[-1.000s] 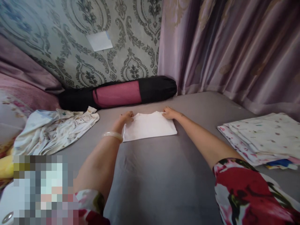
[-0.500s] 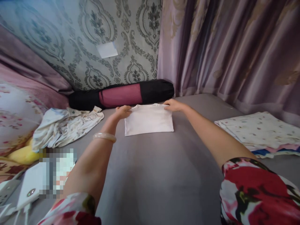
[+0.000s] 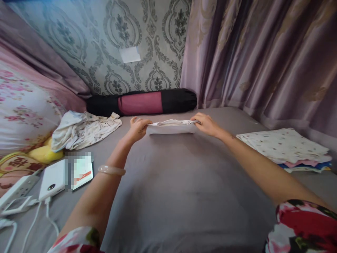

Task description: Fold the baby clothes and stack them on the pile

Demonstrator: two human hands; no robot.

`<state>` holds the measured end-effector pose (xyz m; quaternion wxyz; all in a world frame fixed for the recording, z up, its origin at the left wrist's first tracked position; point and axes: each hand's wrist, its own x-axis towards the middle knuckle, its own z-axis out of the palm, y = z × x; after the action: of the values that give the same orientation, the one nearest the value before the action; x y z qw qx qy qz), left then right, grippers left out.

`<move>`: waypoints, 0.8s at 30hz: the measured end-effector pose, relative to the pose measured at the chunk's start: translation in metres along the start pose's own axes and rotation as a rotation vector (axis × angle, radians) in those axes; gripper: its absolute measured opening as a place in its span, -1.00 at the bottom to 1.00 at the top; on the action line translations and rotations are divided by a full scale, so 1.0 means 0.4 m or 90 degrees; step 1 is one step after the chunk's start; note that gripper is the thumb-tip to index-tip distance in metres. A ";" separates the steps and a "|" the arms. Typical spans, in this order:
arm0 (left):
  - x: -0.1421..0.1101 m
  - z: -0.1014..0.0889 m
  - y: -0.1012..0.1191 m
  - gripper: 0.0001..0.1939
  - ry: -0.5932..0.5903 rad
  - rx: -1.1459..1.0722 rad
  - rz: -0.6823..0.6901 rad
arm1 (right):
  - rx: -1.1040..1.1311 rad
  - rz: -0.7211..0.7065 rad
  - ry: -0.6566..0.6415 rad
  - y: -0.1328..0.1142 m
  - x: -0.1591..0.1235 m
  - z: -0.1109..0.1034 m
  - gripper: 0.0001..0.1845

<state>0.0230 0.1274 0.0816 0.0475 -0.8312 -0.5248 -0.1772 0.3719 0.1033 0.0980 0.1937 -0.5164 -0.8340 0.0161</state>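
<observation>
A folded white cloth garment (image 3: 171, 128) is stretched between my two hands, its far edge raised and its lower part foreshortened. My left hand (image 3: 140, 128) pinches its left upper corner; a pale bangle (image 3: 112, 170) circles that forearm. The right upper corner is pinched by my right hand (image 3: 205, 123), thumb and fingers closed on it. Beneath lies the grey bed sheet (image 3: 179, 196). Which garment it is, I cannot tell from this angle.
Behind lies a long black and maroon bag (image 3: 140, 103) along the wall. Folded patterned cloths (image 3: 285, 144) are stacked at right. A crumpled patterned cloth (image 3: 84, 130) lies at left, near a white power bank (image 3: 54, 177), a phone (image 3: 83, 172), a power strip (image 3: 19, 189) and cables.
The white garment has been lifted and tilted, so its broad face now shows only as a thin strip. Both hands still grip its corners. The camera view has shifted slightly.
</observation>
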 end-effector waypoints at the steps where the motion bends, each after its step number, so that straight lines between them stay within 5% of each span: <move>1: -0.028 0.005 0.006 -0.59 -0.002 -0.004 0.012 | -0.005 -0.011 -0.006 -0.005 -0.026 0.008 -0.59; 9: -0.185 0.045 0.033 -0.53 -0.039 -0.055 0.101 | -0.040 -0.067 -0.037 -0.047 -0.171 0.069 -0.60; 19: -0.250 0.076 0.048 -0.45 -0.148 -0.026 0.119 | -0.058 -0.113 -0.098 -0.060 -0.247 0.135 -0.62; 24: -0.268 0.081 0.050 -0.44 -0.169 -0.028 0.126 | -0.043 -0.103 -0.177 -0.058 -0.262 0.133 -0.46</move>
<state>0.0073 0.0354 0.0167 -0.0231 -0.8959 -0.4380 -0.0713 0.3752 0.0107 0.0219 0.0593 -0.4467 -0.8916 0.0438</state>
